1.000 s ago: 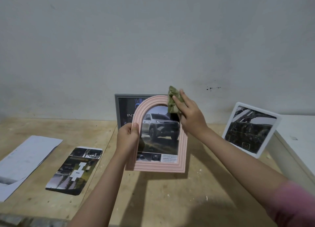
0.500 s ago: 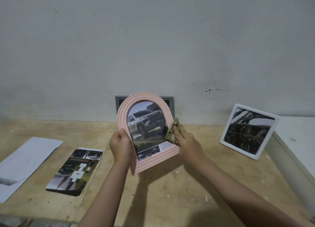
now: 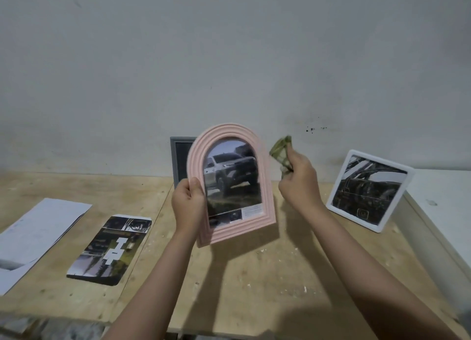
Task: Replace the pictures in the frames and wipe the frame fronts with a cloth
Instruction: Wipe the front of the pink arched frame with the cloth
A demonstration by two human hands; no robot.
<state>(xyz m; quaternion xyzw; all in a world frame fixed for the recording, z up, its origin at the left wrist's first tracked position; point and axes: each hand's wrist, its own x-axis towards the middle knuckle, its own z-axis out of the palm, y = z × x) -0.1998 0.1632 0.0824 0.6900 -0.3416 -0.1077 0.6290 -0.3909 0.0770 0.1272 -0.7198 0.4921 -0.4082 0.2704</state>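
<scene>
Currently the left hand (image 3: 188, 204) grips the left edge of the pink arched frame (image 3: 230, 184), thumb on the front, fingers wrapped behind, holding it upright and slightly tilted above the wooden table (image 3: 229, 288). A picture of a pickup truck (image 3: 229, 174) sits in the frame. The right hand (image 3: 299, 184) is closed around a bunched green cloth (image 3: 280, 152), just beside the frame's right edge and clear of it. A grey frame (image 3: 178, 158) leans on the wall behind. A white frame (image 3: 369, 190) stands to the right. A loose printed picture (image 3: 109, 250) and white paper sheets (image 3: 35, 235) lie flat at left.
</scene>
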